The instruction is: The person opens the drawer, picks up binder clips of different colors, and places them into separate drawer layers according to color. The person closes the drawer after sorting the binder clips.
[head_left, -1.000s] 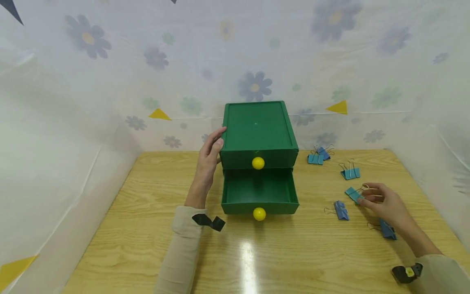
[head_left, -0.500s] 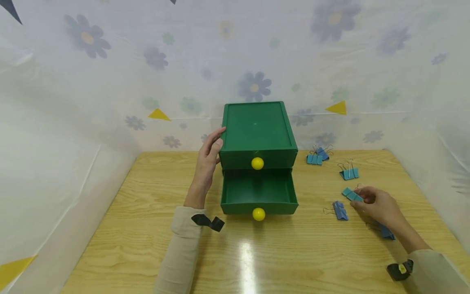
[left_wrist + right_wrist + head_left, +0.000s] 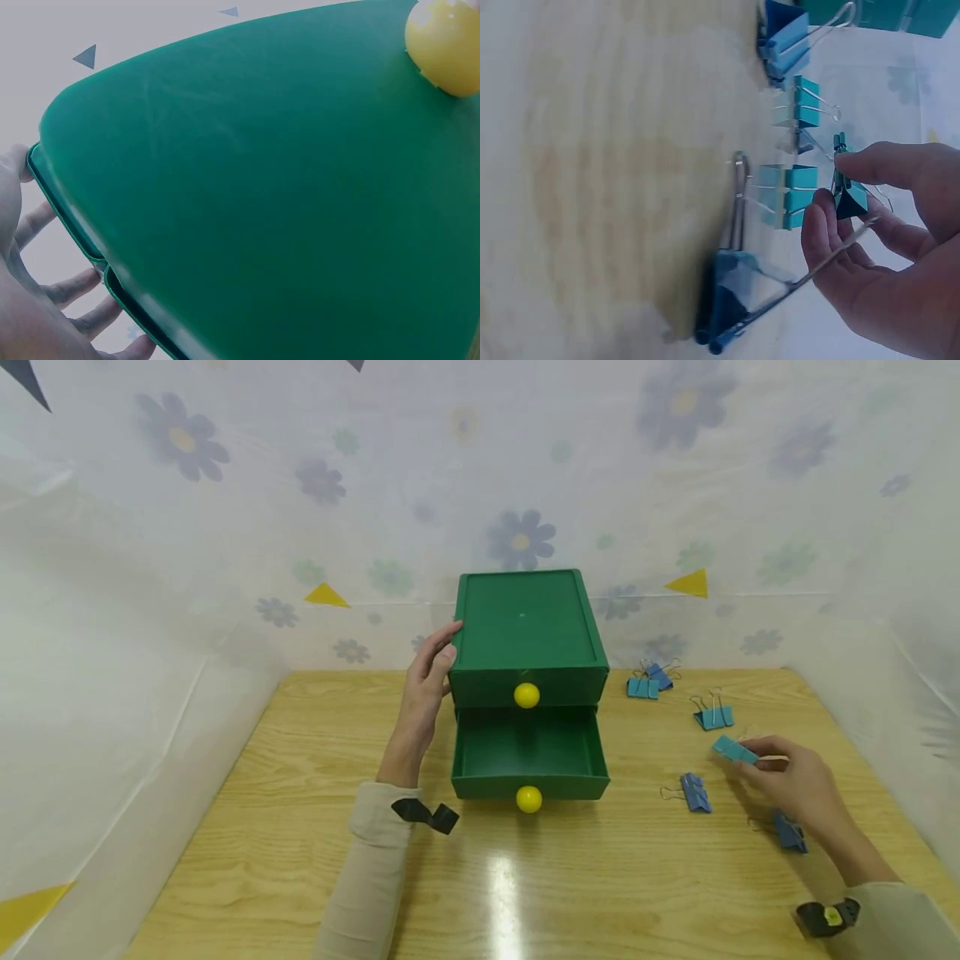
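Observation:
A green two-drawer cabinet (image 3: 528, 618) stands at the middle of the table, with its lower drawer (image 3: 487, 787) pulled out and bare inside. My left hand (image 3: 422, 702) rests against the cabinet's left side, fingers extended along it in the left wrist view. To the right, my right hand (image 3: 801, 783) pinches a teal binder clip (image 3: 735, 749) between thumb and fingers. The right wrist view has this held clip (image 3: 850, 199) raised off the table. Nearest that hand on the wood lie a blue binder clip (image 3: 696, 793) and a dark blue binder clip (image 3: 791, 832).
Behind the right hand are a teal binder clip (image 3: 714, 717) with upright handles, another teal clip (image 3: 642, 688) and a blue clip (image 3: 660, 675) close together. Yellow ball knobs (image 3: 528, 799) jut from the drawers. A flowered curtain (image 3: 420, 485) hangs behind the wooden table (image 3: 300, 793).
My right hand has closed its pinch on the teal binder clip and raised it slightly, moving a little to the right. My left hand stays at the cabinet's side.

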`<state>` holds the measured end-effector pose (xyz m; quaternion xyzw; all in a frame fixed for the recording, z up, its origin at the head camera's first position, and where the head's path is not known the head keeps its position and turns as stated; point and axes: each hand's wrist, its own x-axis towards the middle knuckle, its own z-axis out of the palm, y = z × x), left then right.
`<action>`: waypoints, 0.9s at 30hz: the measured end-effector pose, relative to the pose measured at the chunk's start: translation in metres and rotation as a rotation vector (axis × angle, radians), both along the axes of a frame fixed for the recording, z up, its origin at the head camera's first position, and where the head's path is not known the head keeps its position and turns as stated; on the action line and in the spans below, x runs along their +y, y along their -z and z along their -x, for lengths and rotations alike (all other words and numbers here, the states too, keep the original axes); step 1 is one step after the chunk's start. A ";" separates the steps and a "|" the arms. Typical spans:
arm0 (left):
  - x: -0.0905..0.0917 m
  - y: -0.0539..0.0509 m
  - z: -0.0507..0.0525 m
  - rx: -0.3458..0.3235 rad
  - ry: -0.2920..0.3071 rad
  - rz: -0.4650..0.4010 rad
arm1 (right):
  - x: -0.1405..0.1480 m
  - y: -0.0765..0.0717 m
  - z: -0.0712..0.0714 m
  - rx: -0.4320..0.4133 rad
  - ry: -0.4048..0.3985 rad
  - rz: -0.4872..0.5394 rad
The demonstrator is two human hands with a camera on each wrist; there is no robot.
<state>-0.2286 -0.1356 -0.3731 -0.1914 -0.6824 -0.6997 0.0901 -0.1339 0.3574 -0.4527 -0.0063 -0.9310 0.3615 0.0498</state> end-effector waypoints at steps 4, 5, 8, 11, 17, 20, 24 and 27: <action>0.000 0.000 0.000 0.000 0.002 -0.002 | -0.002 -0.009 -0.002 -0.001 0.011 0.035; 0.000 -0.001 0.000 0.002 0.003 -0.003 | -0.002 -0.011 -0.002 0.004 0.015 0.036; 0.000 0.000 0.000 0.006 0.002 -0.006 | -0.003 -0.014 -0.003 0.025 0.017 0.037; 0.000 0.000 0.000 0.011 0.003 -0.006 | -0.003 -0.016 -0.003 0.041 0.020 0.039; 0.000 0.002 0.001 0.008 0.004 -0.002 | -0.010 -0.019 -0.005 0.081 0.005 0.130; 0.000 0.002 0.002 0.014 0.005 -0.004 | -0.016 -0.022 -0.005 0.103 -0.021 0.185; 0.000 0.002 0.003 0.014 0.003 -0.004 | -0.023 -0.025 -0.006 0.116 -0.036 0.224; -0.001 0.002 0.003 0.015 0.006 -0.002 | -0.028 -0.028 -0.007 0.126 -0.039 0.238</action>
